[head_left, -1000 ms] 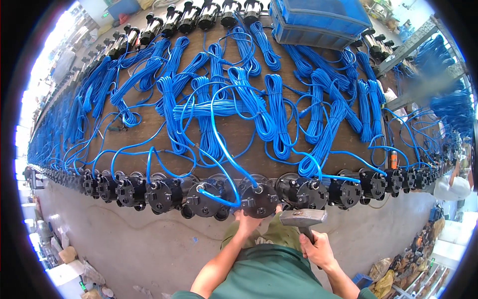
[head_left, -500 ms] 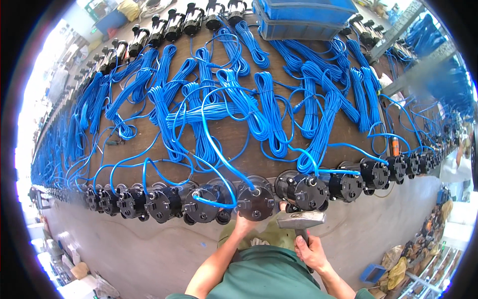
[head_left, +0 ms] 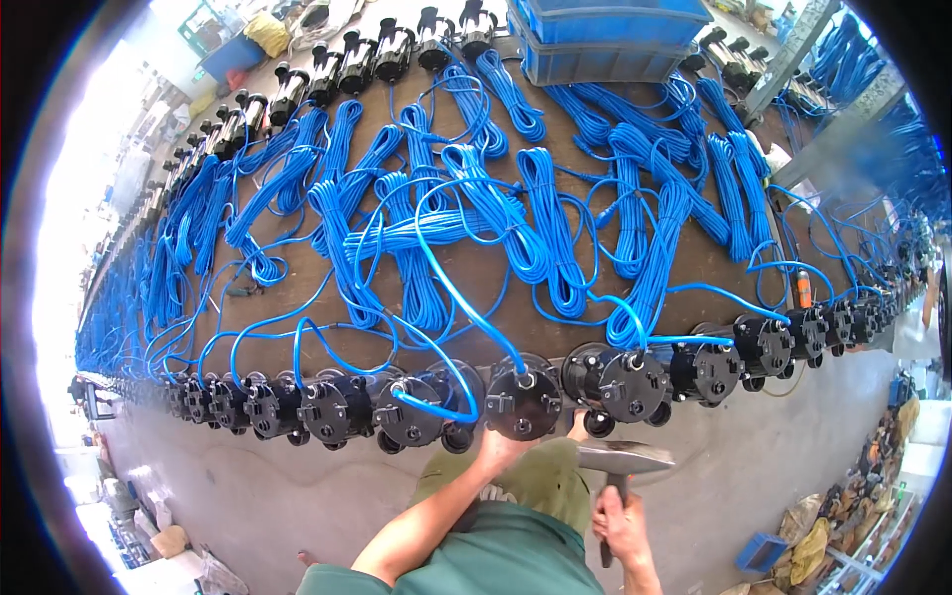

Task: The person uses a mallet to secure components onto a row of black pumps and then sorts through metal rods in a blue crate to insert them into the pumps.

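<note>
A black, round-ended pump [head_left: 524,405] with a blue cable plugged into its top lies at the near edge of the table. My left hand [head_left: 503,448] cups it from below; most of the fingers are hidden, though a bit of skin shows at its right side. To the right, my right hand [head_left: 623,524] is closed round the dark handle of a hammer [head_left: 625,457]. The hammer's grey metal head is slightly blurred and sits just below the neighbouring pump [head_left: 630,385], apart from it. Another pump [head_left: 412,412] lies to the left, its blue cable looping over it.
Bundled blue cables [head_left: 501,213] cover much of the brown table [head_left: 288,332]. More pumps line both the near and far edges. Stacked blue crates [head_left: 610,55] stand at the back. An orange-bodied tool [head_left: 803,288] stands at the right. A blue bin [head_left: 762,552] and sacks lie on the floor.
The hammer has moved a little right and toward me in my right hand. My left hand stays at the same pump. The whole view has shifted slightly.
</note>
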The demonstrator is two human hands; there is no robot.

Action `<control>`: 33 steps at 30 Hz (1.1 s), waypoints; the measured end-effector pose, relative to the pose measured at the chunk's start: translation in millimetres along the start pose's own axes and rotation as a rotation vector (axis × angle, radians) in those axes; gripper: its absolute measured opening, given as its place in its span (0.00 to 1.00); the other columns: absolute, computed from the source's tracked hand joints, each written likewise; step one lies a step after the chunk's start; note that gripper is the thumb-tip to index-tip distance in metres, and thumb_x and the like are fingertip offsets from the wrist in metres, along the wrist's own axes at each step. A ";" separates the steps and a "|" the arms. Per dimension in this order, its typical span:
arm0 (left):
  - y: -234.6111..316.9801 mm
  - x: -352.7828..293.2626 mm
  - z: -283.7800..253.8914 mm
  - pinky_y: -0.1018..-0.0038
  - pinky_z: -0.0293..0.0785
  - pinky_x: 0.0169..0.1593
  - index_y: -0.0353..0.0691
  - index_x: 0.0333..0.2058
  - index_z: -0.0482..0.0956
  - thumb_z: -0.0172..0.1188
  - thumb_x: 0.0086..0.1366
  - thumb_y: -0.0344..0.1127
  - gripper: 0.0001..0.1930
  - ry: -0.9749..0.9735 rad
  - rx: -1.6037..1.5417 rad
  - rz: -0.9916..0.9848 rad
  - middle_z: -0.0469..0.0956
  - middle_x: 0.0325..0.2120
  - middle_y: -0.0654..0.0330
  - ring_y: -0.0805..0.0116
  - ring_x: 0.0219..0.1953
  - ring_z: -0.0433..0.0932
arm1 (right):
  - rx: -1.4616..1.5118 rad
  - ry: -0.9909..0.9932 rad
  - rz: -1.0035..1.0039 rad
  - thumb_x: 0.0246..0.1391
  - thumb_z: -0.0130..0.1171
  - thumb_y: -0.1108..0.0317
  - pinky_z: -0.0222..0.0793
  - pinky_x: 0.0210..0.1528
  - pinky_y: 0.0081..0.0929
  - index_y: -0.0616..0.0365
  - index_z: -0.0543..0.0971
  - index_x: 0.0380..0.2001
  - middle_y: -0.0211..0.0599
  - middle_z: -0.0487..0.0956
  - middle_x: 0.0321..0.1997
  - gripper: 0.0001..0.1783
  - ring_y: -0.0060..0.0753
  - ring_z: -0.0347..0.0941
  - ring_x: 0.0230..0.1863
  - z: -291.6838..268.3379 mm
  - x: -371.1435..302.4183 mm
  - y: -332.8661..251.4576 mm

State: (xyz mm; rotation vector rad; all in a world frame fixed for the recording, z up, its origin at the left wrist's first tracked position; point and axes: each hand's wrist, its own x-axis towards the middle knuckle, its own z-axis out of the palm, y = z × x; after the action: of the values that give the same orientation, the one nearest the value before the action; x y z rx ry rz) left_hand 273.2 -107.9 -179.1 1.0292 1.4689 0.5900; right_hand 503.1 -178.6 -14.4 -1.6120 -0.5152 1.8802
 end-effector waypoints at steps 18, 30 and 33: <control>-36.8 6.5 38.1 0.68 0.78 0.50 0.39 0.52 0.76 0.71 0.52 0.23 0.27 0.248 -0.110 0.289 0.79 0.45 0.62 0.68 0.45 0.79 | -0.306 0.049 -0.182 0.65 0.61 0.46 0.59 0.21 0.21 0.58 0.71 0.21 0.23 0.70 0.16 0.28 0.16 0.62 0.18 -13.2 10.0 -20.8; -35.0 5.3 33.2 0.67 0.76 0.55 0.39 0.56 0.73 0.73 0.52 0.24 0.32 0.205 0.019 0.230 0.77 0.49 0.60 0.67 0.50 0.77 | -0.675 0.148 -0.334 0.65 0.60 0.59 0.60 0.22 0.28 0.63 0.74 0.24 0.26 0.71 0.18 0.20 0.20 0.64 0.21 17.4 27.7 -29.7; -8.7 1.0 21.8 0.65 0.74 0.58 0.38 0.58 0.71 0.73 0.52 0.24 0.34 0.159 -0.010 0.144 0.76 0.51 0.59 0.65 0.52 0.76 | -0.369 0.051 -0.065 0.64 0.62 0.54 0.62 0.24 0.27 0.62 0.74 0.23 0.24 0.71 0.17 0.23 0.18 0.63 0.21 -0.7 18.8 -2.1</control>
State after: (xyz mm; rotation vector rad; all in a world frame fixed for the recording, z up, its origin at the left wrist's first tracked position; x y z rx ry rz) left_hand 292.0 -115.6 -190.9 1.1072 1.5360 0.7975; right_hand 502.7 -164.6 -27.1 -1.8436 -0.9241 1.7644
